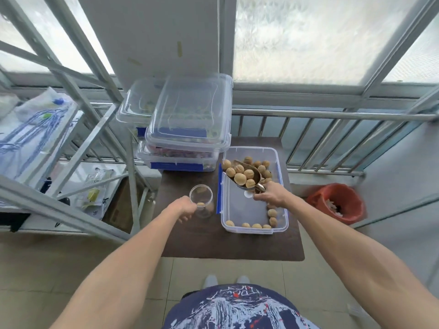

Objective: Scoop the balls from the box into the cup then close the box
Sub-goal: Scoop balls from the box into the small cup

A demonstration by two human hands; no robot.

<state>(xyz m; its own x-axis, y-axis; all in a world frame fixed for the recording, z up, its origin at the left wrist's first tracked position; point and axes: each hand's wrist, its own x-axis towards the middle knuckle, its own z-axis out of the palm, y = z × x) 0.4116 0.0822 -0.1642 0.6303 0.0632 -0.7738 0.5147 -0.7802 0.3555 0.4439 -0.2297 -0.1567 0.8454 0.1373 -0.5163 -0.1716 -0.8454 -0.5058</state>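
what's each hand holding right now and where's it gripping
Right hand grips the metal scoop by its handle; the left hand holds the clear cup by its side.

A clear rectangular plastic box (275, 210) with a blue side latch sits open on the dark worktop, tan wrinkled balls (257, 225) scattered along its edges. A metal scoop (247, 175) loaded with balls hovers above it. Beside the box stands a clear plastic cup (201, 200), upright, holding one ball.
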